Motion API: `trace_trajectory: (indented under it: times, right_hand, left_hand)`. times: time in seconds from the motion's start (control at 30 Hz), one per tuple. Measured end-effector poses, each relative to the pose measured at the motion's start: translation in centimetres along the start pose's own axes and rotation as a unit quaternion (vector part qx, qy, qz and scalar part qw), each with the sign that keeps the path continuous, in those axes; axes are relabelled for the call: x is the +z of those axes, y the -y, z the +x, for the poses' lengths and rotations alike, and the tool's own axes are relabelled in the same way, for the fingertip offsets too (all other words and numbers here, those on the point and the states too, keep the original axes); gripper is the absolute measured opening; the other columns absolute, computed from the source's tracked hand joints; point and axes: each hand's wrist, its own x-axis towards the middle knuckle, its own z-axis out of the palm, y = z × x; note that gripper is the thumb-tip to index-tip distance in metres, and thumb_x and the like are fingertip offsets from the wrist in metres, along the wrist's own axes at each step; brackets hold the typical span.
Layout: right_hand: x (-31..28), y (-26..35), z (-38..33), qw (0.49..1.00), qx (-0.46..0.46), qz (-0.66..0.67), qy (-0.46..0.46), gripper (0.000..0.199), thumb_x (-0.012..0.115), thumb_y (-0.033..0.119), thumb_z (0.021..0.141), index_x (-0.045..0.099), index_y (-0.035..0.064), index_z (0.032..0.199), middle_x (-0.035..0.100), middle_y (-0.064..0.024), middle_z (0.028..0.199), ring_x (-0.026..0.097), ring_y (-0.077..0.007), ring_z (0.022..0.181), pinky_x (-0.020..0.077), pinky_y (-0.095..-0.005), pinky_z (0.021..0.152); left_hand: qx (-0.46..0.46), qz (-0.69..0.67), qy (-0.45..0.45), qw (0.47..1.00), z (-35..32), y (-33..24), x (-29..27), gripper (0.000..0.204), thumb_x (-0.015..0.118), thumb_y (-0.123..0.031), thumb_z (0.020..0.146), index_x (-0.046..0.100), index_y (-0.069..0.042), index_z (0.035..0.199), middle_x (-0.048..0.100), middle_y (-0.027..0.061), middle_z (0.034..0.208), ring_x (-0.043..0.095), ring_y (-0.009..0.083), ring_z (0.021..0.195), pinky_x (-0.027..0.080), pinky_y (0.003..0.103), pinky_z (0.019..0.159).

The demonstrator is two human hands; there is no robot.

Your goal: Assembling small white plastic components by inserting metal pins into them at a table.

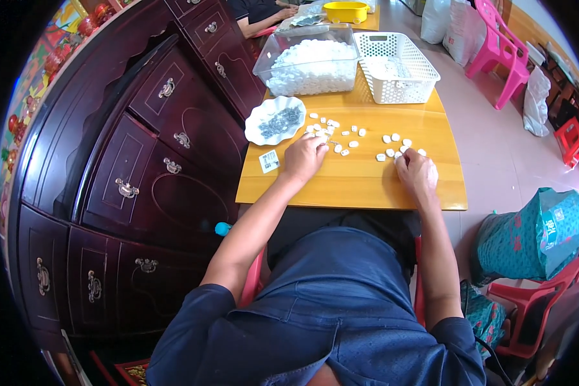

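My left hand (304, 159) rests on the wooden table (373, 186) with its fingers drawn together. Beside its fingertips lies a loose cluster of small white rounded plastic pieces (345, 153); something thin and tiny shows near the thumb, too small to name. My right hand (419, 175) is curled, its fingertips down among a second group of white pieces (386, 138). Whatever it pinches is mostly hidden by the fingers. To the left of my left hand sits a white scalloped dish (254, 132) holding many small greyish clear bits.
A clear plastic bin (264, 67) heaped with white pieces stands at the table's far side, beside a white perforated basket (424, 80). A printed square card (269, 161) lies near the left edge. Dark drawers (167, 148) flank the table; another person (257, 19) sits beyond.
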Motion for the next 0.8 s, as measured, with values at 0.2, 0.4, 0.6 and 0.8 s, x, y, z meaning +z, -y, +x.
trace_trajectory:
  times: [0.2, 0.4, 0.6, 0.8]
  right_hand:
    - [0.3, -0.6, 0.2, 1.0, -0.002, 0.0, -0.003, 0.023, 0.062, 0.025, 0.088, 0.072, 0.005, 0.089, 0.071, -0.0222, 0.081, 0.071, -0.04, 0.078, 0.0569, -0.0481, 0.073]
    - [0.0, 0.5, 0.1, 0.995, -0.045, 0.04, -0.074, 0.011, 0.067, 0.016, 0.089, 0.063, 0.0074, 0.094, 0.07, -0.0166, 0.073, 0.071, -0.0354, 0.072, 0.0551, -0.0451, 0.064]
    - [2.3, 3.4, -2.1, 0.933, -0.067, 0.35, 0.046, 0.017, 0.066, 0.02, 0.095, 0.066, 0.003, 0.095, 0.069, -0.0099, 0.074, 0.066, -0.0158, 0.063, 0.0509, -0.031, 0.059]
    - [2.0, 5.6, -3.7, 0.763, 0.054, 0.563, 0.312, 0.028, 0.058, 0.034, 0.104, 0.065, 0.0062, 0.101, 0.068, -0.0011, 0.085, 0.056, -0.0073, 0.064, 0.0457, -0.023, 0.059]
  left_hand:
    - [0.019, 0.039, -0.003, 0.999, 0.7, 0.5, 1.3, 0.01, 0.068, -0.019, 0.088, 0.07, -0.009, 0.09, 0.069, 0.0114, 0.091, 0.068, 0.0343, 0.083, 0.055, 0.046, 0.071]
    - [0.038, 0.048, -0.023, 0.998, 0.0, 0.8, 1.3, 0.011, 0.06, -0.017, 0.095, 0.063, -0.007, 0.096, 0.067, 0.0143, 0.096, 0.067, 0.037, 0.083, 0.054, 0.048, 0.071]
    - [0.074, -0.04, -0.035, 0.996, -2.2, -4.6, -2.2, 0.008, 0.065, -0.014, 0.093, 0.063, -0.006, 0.093, 0.065, 0.0142, 0.09, 0.065, 0.0371, 0.082, 0.052, 0.046, 0.07]
    - [0.128, -0.072, -0.029, 0.989, -4.0, -8.7, -4.1, 0.006, 0.066, -0.011, 0.093, 0.061, -0.008, 0.093, 0.061, 0.0116, 0.085, 0.065, 0.0351, 0.075, 0.052, 0.043, 0.064]
